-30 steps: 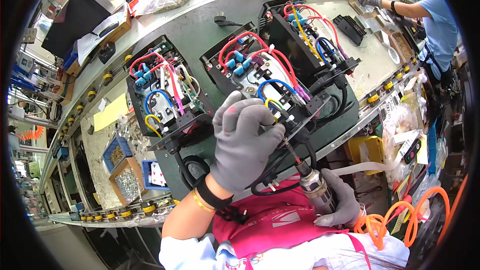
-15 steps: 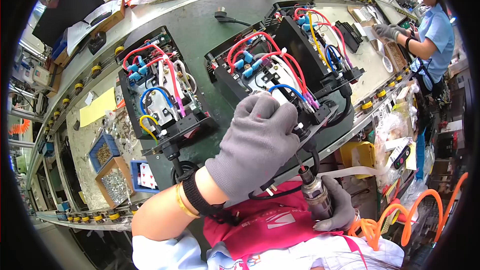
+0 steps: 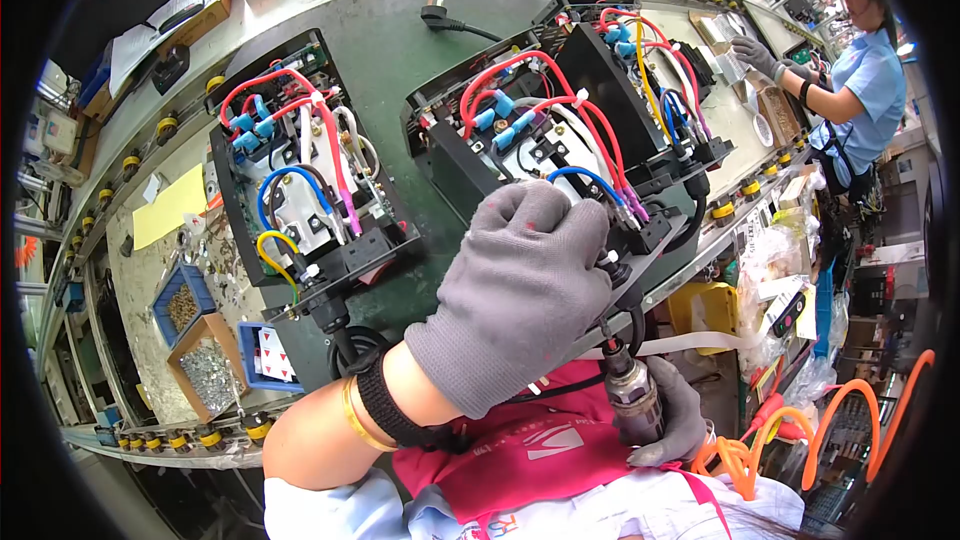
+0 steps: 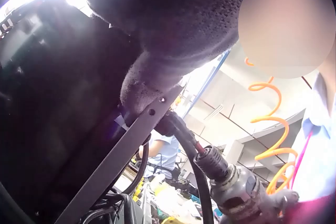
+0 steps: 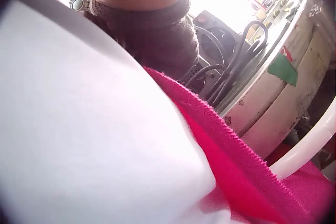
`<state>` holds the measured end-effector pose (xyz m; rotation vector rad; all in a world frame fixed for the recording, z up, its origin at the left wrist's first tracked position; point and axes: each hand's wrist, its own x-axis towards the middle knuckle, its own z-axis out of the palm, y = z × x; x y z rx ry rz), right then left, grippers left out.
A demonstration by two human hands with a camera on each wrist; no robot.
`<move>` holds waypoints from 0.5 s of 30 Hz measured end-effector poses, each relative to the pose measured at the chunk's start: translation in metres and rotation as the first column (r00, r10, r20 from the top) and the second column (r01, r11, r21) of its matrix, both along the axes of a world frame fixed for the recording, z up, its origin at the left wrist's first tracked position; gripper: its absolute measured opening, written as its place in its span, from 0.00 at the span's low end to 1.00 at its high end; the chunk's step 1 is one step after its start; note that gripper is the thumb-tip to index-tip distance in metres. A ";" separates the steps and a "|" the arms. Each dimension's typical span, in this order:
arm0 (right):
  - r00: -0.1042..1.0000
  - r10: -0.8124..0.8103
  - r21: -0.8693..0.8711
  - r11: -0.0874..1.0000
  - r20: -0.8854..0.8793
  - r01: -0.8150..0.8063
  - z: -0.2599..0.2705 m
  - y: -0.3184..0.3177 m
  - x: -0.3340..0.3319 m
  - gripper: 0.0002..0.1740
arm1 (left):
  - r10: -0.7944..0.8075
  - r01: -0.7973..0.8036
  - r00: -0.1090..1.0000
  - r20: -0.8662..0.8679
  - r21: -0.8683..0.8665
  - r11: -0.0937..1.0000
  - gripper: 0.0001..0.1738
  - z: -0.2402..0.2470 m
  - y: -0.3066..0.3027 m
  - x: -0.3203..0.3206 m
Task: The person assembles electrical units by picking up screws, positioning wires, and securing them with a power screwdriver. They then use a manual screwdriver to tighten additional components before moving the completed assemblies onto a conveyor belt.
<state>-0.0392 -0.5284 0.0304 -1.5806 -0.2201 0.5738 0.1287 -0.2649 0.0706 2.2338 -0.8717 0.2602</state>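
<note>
The gloved left hand (image 3: 525, 295) grips the front end of the middle black unit (image 3: 455, 165), its curled fingertips hidden from the head view. In the left wrist view, a digit of that hand (image 4: 157, 45) lies against the unit's drilled end plate (image 4: 113, 161). Low beside it, the gloved right hand (image 3: 680, 415) holds a metal power driver (image 3: 633, 402), whose tip points up at the plate's outer side. Whether the tip touches a screw cannot be told. Dark glove cloth of the right hand (image 5: 163, 40) shows in the right wrist view.
Similar wired units stand left (image 3: 290, 180) and right (image 3: 640, 90) on the green board (image 3: 370, 30). Parts bins (image 3: 210, 365) lie at the lower left. A coiled orange hose (image 3: 840, 410) hangs at right. Another person (image 3: 860, 90) works at the far right.
The left hand has moved right and turned so its back faces up, its fingers now out of sight. The right hand still holds the driver. The other person has come further into view.
</note>
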 end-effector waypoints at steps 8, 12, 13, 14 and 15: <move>0.971 -0.222 -0.026 0.975 -0.093 0.220 0.007 0.012 -0.009 0.57 | -0.109 0.098 0.986 0.125 0.095 0.991 0.06 0.004 0.010 -0.002; 0.965 -0.215 -0.021 0.977 -0.152 0.214 0.013 0.016 -0.006 0.57 | -0.100 0.080 0.987 0.127 0.157 0.984 0.07 0.005 0.016 -0.009; 0.965 -0.206 -0.020 0.978 -0.164 0.206 0.014 0.016 -0.006 0.57 | -0.088 0.065 0.988 0.130 0.169 0.983 0.08 0.005 0.017 -0.012; 0.969 -0.190 -0.019 0.982 -0.156 0.189 0.012 0.014 -0.007 0.57 | -0.061 0.037 0.988 0.141 0.167 0.985 0.09 0.005 0.018 -0.014; 0.970 -0.184 -0.021 0.983 -0.156 0.183 0.013 0.015 -0.006 0.57 | -0.034 0.009 0.988 0.152 0.164 0.986 0.10 0.005 0.018 -0.017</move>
